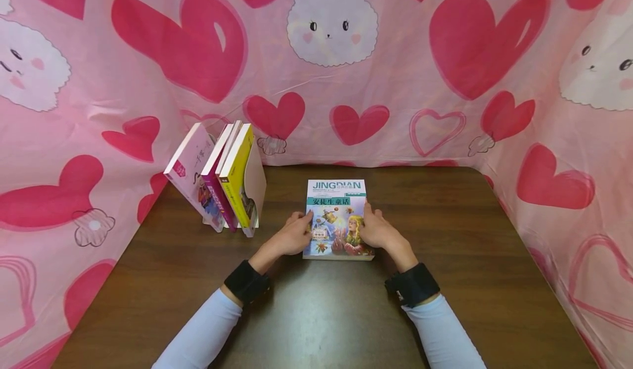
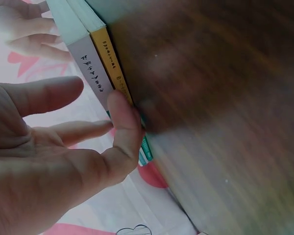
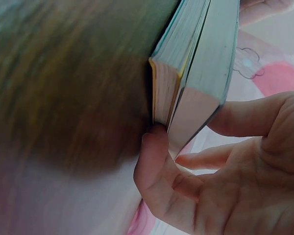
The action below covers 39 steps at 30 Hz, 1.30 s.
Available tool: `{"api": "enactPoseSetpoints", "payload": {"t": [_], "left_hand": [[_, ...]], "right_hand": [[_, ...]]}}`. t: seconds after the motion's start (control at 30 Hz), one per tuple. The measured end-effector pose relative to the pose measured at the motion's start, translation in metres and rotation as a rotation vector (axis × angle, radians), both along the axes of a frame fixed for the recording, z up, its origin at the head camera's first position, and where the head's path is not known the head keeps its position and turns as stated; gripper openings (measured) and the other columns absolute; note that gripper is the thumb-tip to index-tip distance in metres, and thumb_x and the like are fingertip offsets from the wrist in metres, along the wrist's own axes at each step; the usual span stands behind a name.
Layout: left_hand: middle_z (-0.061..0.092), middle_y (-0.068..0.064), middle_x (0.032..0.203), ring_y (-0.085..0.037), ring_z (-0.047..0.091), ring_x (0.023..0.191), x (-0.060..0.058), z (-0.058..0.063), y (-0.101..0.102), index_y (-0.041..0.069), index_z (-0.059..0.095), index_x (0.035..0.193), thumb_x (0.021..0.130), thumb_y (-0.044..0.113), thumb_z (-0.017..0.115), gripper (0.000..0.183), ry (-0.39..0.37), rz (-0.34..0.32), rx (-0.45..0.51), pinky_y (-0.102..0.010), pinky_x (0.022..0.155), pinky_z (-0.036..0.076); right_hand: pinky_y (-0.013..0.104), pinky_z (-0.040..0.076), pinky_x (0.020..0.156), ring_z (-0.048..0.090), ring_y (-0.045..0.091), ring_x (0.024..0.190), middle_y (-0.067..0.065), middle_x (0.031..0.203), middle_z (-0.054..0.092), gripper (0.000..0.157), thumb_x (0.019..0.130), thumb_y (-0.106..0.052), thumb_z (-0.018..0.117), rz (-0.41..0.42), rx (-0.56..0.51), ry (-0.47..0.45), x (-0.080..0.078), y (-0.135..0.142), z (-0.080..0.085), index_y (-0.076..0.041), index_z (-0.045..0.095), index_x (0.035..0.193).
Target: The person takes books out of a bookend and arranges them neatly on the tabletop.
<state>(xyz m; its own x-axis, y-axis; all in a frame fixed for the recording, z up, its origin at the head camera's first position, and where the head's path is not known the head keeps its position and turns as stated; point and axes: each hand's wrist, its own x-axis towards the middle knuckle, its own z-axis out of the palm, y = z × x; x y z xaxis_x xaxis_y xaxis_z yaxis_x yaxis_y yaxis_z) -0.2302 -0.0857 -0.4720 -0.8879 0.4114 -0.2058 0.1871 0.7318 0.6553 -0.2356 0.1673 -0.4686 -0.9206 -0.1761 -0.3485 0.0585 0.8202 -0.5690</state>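
Note:
Two thick books lie stacked at the middle of the table. The upper book (image 1: 328,202) has a bright illustrated cover with a girl and green lettering. Beneath it, a thinner book with a yellow spine (image 2: 107,51) shows in the left wrist view. My left hand (image 1: 295,234) holds the spine side, a bent finger against the yellow spine and the thumb near the top cover. From the opposite side my right hand (image 1: 382,229) grips the page edges (image 3: 196,110), its thumb at the upper book's cover and a curled finger low by the lower book.
At the left back, several books lean upright in a cream bookend (image 1: 256,179), among them a pink book (image 1: 190,166) and a yellow book (image 1: 239,166). A pink heart-patterned cloth (image 1: 316,78) encloses the brown wooden table (image 1: 460,237) at the back and sides.

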Motion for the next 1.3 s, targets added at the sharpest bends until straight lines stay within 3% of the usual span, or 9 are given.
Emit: {"api": "enactPoseSetpoints", "payload": {"t": [0.33, 0.57, 0.77, 0.87, 1.03, 1.07, 1.13, 1.2, 1.3], "left_hand": [[0.048, -0.023, 0.133, -0.033, 0.045, 0.116, 0.015, -0.002, -0.011, -0.005, 0.038, 0.159, 0.104, 0.010, 0.063, 0.061, 0.003, -0.046, -0.006, -0.050, 0.102, 0.043], [0.048, -0.021, 0.130, -0.032, 0.044, 0.113, 0.027, 0.000, -0.015, -0.003, 0.041, 0.159, 0.107, 0.016, 0.060, 0.059, -0.001, -0.068, -0.014, -0.048, 0.096, 0.044], [0.049, -0.017, 0.129, -0.030, 0.045, 0.111, 0.022, -0.032, -0.029, 0.003, 0.044, 0.159, 0.105, 0.028, 0.065, 0.062, 0.021, -0.105, 0.018, -0.045, 0.093, 0.047], [0.049, -0.018, 0.128, -0.030, 0.046, 0.110, 0.022, -0.041, -0.035, 0.004, 0.044, 0.159, 0.106, 0.031, 0.063, 0.062, 0.034, -0.128, 0.019, -0.044, 0.092, 0.049], [0.051, -0.020, 0.131, -0.033, 0.049, 0.112, 0.034, -0.027, -0.044, 0.001, 0.048, 0.156, 0.107, 0.030, 0.063, 0.059, 0.048, -0.104, 0.027, -0.051, 0.098, 0.050], [0.052, -0.020, 0.131, -0.033, 0.050, 0.112, 0.034, -0.030, -0.048, 0.000, 0.050, 0.154, 0.107, 0.032, 0.061, 0.058, 0.077, -0.104, 0.029, -0.050, 0.098, 0.050], [0.053, -0.020, 0.130, -0.034, 0.051, 0.112, 0.043, -0.013, -0.049, -0.002, 0.054, 0.150, 0.107, 0.031, 0.063, 0.055, 0.069, -0.068, 0.041, -0.053, 0.100, 0.049], [0.056, -0.018, 0.121, -0.032, 0.053, 0.106, 0.048, -0.007, -0.052, -0.003, 0.062, 0.137, 0.107, 0.027, 0.063, 0.043, 0.070, -0.041, 0.062, -0.051, 0.095, 0.051], [0.057, -0.009, 0.102, -0.027, 0.054, 0.092, 0.048, -0.013, -0.059, 0.004, 0.068, 0.114, 0.106, 0.028, 0.066, 0.026, 0.070, -0.015, 0.086, -0.044, 0.081, 0.053]], "right_hand": [[0.067, 0.021, 0.120, 0.022, 0.053, 0.152, 0.041, 0.164, 0.012, 0.076, 0.107, -0.016, 0.049, 0.007, -0.022, 0.016, 0.003, 0.001, 0.000, 0.011, 0.006, 0.163], [0.067, 0.019, 0.121, 0.018, 0.052, 0.154, 0.040, 0.165, 0.011, 0.076, 0.106, -0.015, 0.050, 0.001, -0.022, 0.013, 0.005, 0.002, 0.000, 0.011, 0.006, 0.163], [0.067, 0.016, 0.122, 0.012, 0.051, 0.155, 0.039, 0.166, 0.010, 0.076, 0.106, -0.014, 0.049, 0.004, -0.030, 0.013, 0.006, 0.002, 0.000, 0.011, 0.006, 0.163], [0.067, 0.017, 0.122, 0.013, 0.051, 0.155, 0.040, 0.166, 0.011, 0.076, 0.106, -0.015, 0.049, 0.004, -0.027, 0.018, 0.005, 0.001, 0.000, 0.011, 0.006, 0.163], [0.064, 0.020, 0.122, 0.015, 0.052, 0.154, 0.042, 0.164, 0.011, 0.074, 0.106, -0.014, 0.047, 0.021, -0.018, 0.032, 0.006, 0.001, 0.000, 0.013, 0.005, 0.162], [0.063, 0.021, 0.122, 0.016, 0.052, 0.154, 0.043, 0.164, 0.011, 0.074, 0.106, -0.014, 0.046, 0.024, -0.016, 0.034, 0.006, 0.001, 0.000, 0.013, 0.005, 0.162], [0.063, 0.022, 0.122, 0.016, 0.052, 0.154, 0.043, 0.164, 0.010, 0.074, 0.107, -0.013, 0.045, 0.025, -0.014, 0.034, 0.006, 0.001, 0.000, 0.013, 0.004, 0.162], [0.063, 0.021, 0.122, 0.015, 0.052, 0.154, 0.043, 0.164, 0.009, 0.074, 0.107, -0.014, 0.045, 0.022, -0.012, 0.031, 0.006, 0.001, 0.000, 0.013, 0.004, 0.162], [0.063, 0.022, 0.122, 0.016, 0.053, 0.153, 0.043, 0.164, 0.009, 0.074, 0.107, -0.014, 0.046, 0.016, -0.011, 0.031, 0.006, 0.001, 0.000, 0.013, 0.004, 0.162]]}}
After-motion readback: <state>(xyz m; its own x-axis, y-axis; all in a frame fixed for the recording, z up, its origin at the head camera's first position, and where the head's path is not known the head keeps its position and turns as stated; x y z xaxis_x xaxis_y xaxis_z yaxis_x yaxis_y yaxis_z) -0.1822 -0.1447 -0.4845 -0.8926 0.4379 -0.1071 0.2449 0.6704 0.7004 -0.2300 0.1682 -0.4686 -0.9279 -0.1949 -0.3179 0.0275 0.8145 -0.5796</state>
